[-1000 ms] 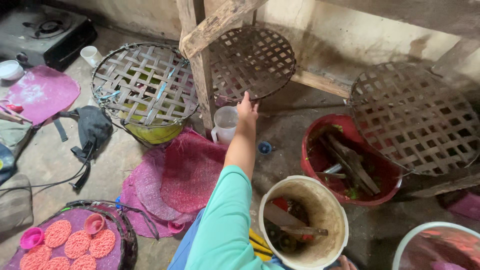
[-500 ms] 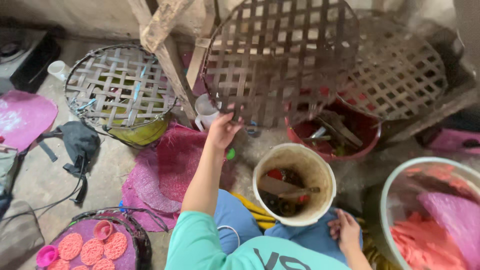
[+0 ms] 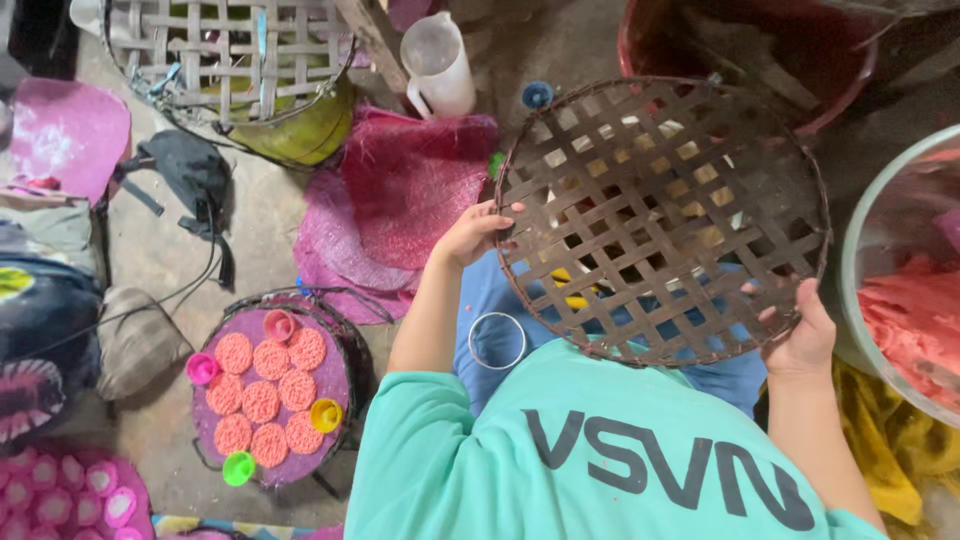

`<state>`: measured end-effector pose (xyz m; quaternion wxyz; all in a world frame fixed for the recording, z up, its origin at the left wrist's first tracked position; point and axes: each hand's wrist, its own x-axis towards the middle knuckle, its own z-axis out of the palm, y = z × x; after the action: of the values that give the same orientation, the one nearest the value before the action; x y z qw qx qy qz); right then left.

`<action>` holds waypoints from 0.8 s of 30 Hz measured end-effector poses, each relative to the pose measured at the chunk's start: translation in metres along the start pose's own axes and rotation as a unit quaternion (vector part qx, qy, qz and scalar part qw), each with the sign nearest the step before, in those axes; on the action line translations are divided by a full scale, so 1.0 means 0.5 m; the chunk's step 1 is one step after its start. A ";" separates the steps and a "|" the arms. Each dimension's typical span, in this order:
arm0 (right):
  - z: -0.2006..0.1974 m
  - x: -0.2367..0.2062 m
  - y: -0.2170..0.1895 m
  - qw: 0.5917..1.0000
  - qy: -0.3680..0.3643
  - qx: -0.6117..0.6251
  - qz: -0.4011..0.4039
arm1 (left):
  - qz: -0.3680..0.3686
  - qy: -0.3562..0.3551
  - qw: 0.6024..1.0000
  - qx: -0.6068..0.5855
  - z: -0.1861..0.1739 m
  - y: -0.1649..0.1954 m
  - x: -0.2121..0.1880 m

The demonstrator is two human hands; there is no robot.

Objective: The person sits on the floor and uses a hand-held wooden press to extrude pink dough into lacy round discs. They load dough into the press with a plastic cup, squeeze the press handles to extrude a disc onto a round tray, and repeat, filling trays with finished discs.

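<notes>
A round woven bamboo tray [image 3: 660, 215], dark brown with open lattice gaps, is held flat over my lap. My left hand [image 3: 478, 232] grips its left rim, fingers curled over the edge. My right hand [image 3: 800, 335] grips the lower right rim. Under the tray a cream bucket shows through the gaps. A metal ring [image 3: 497, 341] lies on my blue-clad knee.
A second lattice tray [image 3: 225, 55] rests on a yellow-green pot at the top left. A white plastic jug [image 3: 440, 65], magenta mesh cloth [image 3: 410, 195], a purple-lined tray of pink round cakes [image 3: 268, 385], a red tub [image 3: 760, 55] and a basin of pink dough [image 3: 905, 300] surround me.
The lattice tray came down from leaning against the wooden post to lie flat over my lap. My right hand has taken hold of its rim; the view tilted downward.
</notes>
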<state>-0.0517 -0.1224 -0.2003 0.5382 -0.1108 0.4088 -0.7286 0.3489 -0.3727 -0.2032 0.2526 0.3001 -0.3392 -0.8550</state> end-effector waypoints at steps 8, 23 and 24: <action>0.081 0.049 0.007 0.998 0.012 -0.048 -0.027 | 0.088 0.046 0.995 0.010 0.008 0.014 -0.024; 0.035 -0.008 0.052 0.997 0.055 -0.021 0.053 | 0.094 0.741 0.611 0.260 -0.190 0.017 -0.128; 0.024 -0.010 0.055 0.996 0.069 -0.006 0.060 | 0.066 0.783 0.607 0.123 -0.202 0.014 -0.139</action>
<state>-0.0231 -0.1262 -0.2109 0.5511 -0.0386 0.4550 -0.6984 0.4679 -0.3760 -0.2340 0.4385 0.8597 -0.1334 -0.2253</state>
